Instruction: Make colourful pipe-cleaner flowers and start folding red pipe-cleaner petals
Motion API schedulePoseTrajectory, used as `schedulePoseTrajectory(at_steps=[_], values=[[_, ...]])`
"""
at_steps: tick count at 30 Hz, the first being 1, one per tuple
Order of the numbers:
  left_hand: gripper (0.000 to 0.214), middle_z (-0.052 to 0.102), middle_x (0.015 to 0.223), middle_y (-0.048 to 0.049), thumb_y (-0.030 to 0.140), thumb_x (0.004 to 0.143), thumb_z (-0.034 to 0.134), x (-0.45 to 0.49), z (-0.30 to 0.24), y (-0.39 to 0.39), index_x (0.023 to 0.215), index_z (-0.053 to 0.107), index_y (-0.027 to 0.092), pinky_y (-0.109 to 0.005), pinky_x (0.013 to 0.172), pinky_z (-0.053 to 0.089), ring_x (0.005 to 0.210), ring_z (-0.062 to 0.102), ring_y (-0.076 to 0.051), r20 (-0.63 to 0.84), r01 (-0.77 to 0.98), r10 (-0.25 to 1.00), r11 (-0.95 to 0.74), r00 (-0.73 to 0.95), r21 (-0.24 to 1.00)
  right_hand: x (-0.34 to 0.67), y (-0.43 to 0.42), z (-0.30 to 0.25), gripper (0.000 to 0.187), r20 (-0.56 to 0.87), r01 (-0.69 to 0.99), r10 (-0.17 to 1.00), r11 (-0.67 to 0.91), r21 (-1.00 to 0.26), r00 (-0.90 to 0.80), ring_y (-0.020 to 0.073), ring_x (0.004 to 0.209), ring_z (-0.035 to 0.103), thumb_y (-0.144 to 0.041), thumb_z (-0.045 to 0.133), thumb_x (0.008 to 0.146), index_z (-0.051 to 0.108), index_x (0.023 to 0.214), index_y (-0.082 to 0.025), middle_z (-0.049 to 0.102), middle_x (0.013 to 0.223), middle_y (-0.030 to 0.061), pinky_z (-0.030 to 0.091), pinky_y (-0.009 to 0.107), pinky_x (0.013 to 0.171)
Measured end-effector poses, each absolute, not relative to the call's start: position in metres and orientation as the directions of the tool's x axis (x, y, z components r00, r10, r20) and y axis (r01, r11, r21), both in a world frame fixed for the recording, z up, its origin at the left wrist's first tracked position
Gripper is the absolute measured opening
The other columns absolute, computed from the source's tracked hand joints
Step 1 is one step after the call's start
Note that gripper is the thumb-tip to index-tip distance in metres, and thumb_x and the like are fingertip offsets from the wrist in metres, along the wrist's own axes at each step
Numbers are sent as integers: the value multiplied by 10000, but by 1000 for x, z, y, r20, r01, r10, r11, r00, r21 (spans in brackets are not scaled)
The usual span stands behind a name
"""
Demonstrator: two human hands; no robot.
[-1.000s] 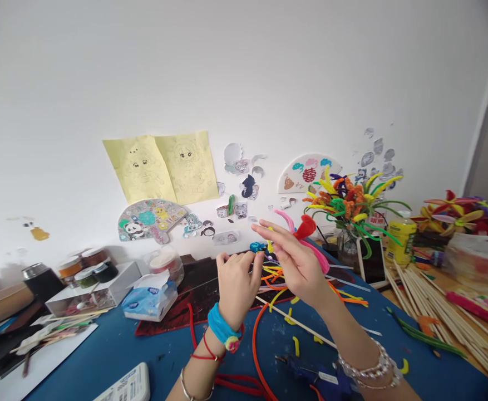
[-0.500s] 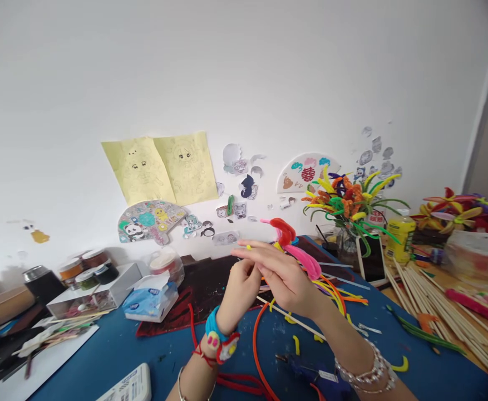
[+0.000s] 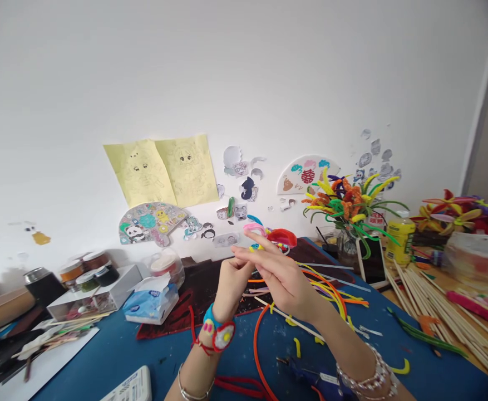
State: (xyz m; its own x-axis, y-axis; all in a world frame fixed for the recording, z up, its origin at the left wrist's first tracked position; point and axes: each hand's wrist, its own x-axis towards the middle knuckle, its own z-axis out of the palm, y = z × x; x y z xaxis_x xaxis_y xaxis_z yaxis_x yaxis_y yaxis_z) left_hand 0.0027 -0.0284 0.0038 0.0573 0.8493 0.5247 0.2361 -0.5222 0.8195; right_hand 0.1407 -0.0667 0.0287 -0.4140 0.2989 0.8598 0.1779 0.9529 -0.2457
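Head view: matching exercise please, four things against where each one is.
Things
1. tissue pack
2. phone
3. yellow drawings
4. red and pink pipe-cleaner piece

Places
A. at the fingertips of the right hand
B. stuck on the wall
C. on the blue table, beside the white box
D. propped upright in front of the vase

Pairs: 1-C, 2-D, 3-B, 4-A
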Motion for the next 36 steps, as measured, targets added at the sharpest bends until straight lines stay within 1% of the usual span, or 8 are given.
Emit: schedulePoseTrajectory(at_steps=[6, 13, 18, 20, 23, 30, 33, 36], values=[[276, 579, 499, -24, 115, 768, 502, 5, 0, -35, 508, 585, 155, -350, 654, 285, 516, 451, -139, 829, 815, 557, -461, -43, 351, 140, -71, 31, 440, 839, 208, 314, 947, -244, -445, 167, 1379, 220, -48, 306, 897, 535, 1235, -213, 523, 1335, 3, 281, 407, 1118], [246, 596, 551, 8, 154, 841, 528, 13, -5, -46, 614, 618, 179, -382, 739, 237, 594, 502, -142, 948, 939, 284, -342, 146, -42, 142, -68, 30, 403, 853, 252, 364, 925, -285, -374, 175, 1393, 178, -79, 302, 913, 552, 1186, -239, 513, 1344, -7, 258, 441, 1119], [147, 512, 512, 36, 183, 869, 534, 16, -9, -50, 881, 677, 212, -357, 690, 208, 555, 445, -120, 939, 919, 148, -302, 309, -255, 154, -64, 34, 364, 882, 231, 381, 918, -323, -278, 166, 1369, 250, -103, 298, 929, 539, 1167, -236, 525, 1330, 14, 290, 414, 1108], [167, 523, 539, 32, 232, 868, 547, 18, -9, -51, 984, 667, 221, -354, 690, 202, 567, 448, -122, 935, 908, 144, -327, 323, -264, 157, -63, 35, 338, 892, 222, 391, 913, -343, -225, 171, 1357, 278, -131, 306, 939, 536, 1159, -243, 527, 1326, 21, 305, 420, 1100], [205, 559, 600, 10, 279, 882, 515, 22, -8, -52, 1017, 662, 230, -363, 730, 203, 620, 482, -142, 926, 902, 258, -403, 275, -155, 158, -62, 36, 321, 891, 219, 406, 906, -362, -205, 185, 1357, 280, -157, 309, 946, 537, 1149, -257, 512, 1343, 21, 322, 445, 1088], [296, 603, 645, 1, 273, 910, 452, 19, 2, -47, 700, 649, 202, -352, 733, 204, 639, 496, -142, 847, 839, 519, -508, 115, 197, 152, -69, 36, 357, 888, 244, 376, 917, -315, -266, 192, 1375, 235, -115, 306, 930, 523, 1179, -251, 479, 1372, 14, 319, 476, 1089], [298, 607, 642, 6, 255, 896, 475, 17, 3, -46, 642, 615, 189, -346, 721, 205, 637, 494, -140, 834, 830, 536, -520, 131, 203, 148, -68, 35, 357, 888, 242, 367, 921, -305, -276, 191, 1365, 260, -99, 307, 923, 529, 1164, -242, 478, 1373, 15, 319, 468, 1092], [250, 599, 633, 6, 229, 889, 480, 18, -1, -49, 688, 625, 194, -361, 750, 202, 642, 486, -144, 881, 855, 449, -506, 151, 112, 144, -65, 32, 356, 889, 245, 377, 916, -317, -258, 187, 1358, 277, -98, 306, 924, 520, 1170, -242, 471, 1378, 21, 330, 459, 1086]])
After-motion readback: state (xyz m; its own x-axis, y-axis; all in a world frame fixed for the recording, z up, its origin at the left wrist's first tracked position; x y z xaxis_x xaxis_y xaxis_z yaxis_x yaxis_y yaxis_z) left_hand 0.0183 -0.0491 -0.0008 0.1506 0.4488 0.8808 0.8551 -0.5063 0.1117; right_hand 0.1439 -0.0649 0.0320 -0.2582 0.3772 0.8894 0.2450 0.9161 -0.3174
